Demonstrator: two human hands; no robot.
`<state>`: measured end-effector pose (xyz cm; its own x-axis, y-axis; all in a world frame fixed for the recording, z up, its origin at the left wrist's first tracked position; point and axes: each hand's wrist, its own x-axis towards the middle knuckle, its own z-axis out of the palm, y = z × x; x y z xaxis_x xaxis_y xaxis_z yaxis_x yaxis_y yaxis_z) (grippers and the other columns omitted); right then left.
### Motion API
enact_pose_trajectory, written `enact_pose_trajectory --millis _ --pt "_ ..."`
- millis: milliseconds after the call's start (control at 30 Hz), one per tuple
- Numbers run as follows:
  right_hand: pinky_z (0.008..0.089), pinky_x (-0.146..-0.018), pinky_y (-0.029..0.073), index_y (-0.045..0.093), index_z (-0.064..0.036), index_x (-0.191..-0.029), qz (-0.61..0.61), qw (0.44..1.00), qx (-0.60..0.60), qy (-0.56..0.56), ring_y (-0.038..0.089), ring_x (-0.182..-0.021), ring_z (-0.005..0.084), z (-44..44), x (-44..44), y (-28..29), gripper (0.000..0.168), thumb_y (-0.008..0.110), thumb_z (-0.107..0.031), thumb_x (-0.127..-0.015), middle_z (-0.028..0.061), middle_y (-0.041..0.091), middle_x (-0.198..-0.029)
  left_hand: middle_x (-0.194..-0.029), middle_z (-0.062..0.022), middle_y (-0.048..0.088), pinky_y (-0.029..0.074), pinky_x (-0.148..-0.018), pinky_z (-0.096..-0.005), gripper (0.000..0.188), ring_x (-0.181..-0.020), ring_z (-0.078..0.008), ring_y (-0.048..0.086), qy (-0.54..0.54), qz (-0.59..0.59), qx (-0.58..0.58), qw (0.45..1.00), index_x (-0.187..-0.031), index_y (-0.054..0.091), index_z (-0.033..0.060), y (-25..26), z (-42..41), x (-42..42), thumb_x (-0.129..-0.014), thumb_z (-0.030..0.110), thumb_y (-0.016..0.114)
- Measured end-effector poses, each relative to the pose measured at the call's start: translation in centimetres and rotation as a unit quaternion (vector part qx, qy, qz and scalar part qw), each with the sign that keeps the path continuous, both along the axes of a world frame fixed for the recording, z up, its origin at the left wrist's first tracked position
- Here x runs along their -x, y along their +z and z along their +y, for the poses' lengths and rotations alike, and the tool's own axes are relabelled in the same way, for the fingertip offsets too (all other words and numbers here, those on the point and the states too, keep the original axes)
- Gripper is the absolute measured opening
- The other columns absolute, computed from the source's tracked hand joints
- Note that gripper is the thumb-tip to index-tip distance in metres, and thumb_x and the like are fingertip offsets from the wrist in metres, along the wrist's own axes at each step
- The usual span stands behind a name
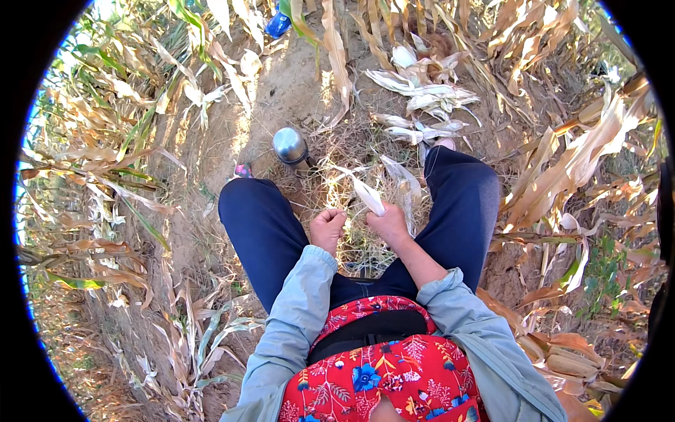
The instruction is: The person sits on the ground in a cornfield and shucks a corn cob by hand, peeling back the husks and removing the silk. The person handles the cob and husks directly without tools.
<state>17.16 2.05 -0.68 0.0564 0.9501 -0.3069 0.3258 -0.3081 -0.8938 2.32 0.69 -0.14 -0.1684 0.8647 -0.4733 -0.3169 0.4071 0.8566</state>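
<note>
Between my knees, my right hand [387,222] grips the lower end of a pale corn husk [368,195], whose frayed tip points up and to the left. Whether an ear of corn is inside cannot be seen. To its left, my left hand [328,227] is closed, thumb against the curled fingers, with nothing plainly seen in it and apart from the husk. Loose dry husks [403,179] lie on the ground just beyond my right hand. A steel vacuum flask [290,146] stands near my left foot.
Peeled husks [440,100] are heaped on the soil past my right foot. A blue object [278,24] lies at the top. Dry corn stalks and leaves [575,158] crowd both sides, some close to my right knee. Straw covers the soil between my legs.
</note>
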Motion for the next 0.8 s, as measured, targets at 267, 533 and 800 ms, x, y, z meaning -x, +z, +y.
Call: enact_pose_trajectory --millis 267,533,800 --pt "0.0229 -0.056 0.041 0.060 0.001 -0.087 0.064 0.997 -0.023 -0.019 0.051 -0.062 0.0075 0.3 -0.5 -1.1 0.021 0.064 -0.007 -0.068 0.0020 0.059 -0.071 -0.056 0.0027 0.049 0.028 -0.038 -0.0155 0.008 -0.042 -0.0027 0.038 -0.013 -0.003 0.000 1.000 -0.078 0.057 0.0032 0.0 0.0 0.1 -0.075 0.010 0.061" --pt "0.0220 -0.059 0.043 0.062 -0.002 -0.085 0.170 0.984 0.011 0.056 0.052 -0.065 0.0062 -0.1 0.1 0.1 0.019 0.066 -0.011 -0.068 0.0015 0.060 -0.072 -0.058 0.0026 0.051 0.030 -0.039 -0.0159 0.008 -0.043 -0.0025 0.040 -0.053 0.020 0.006 0.998 -0.079 0.058 0.0025 0.3 -0.1 -0.1 -0.075 0.009 0.060" --pt "0.0240 -0.057 0.043 0.060 -0.001 -0.086 0.116 0.991 0.000 0.072 0.052 -0.061 0.0079 -0.2 0.2 -0.1 0.022 0.061 -0.014 -0.069 0.0042 0.059 -0.067 -0.059 0.0024 0.052 0.030 -0.040 -0.0162 0.005 -0.044 -0.0026 0.039 -0.090 0.025 0.001 0.996 -0.077 0.058 0.0025 0.4 -0.1 -0.3 -0.074 0.006 0.060"
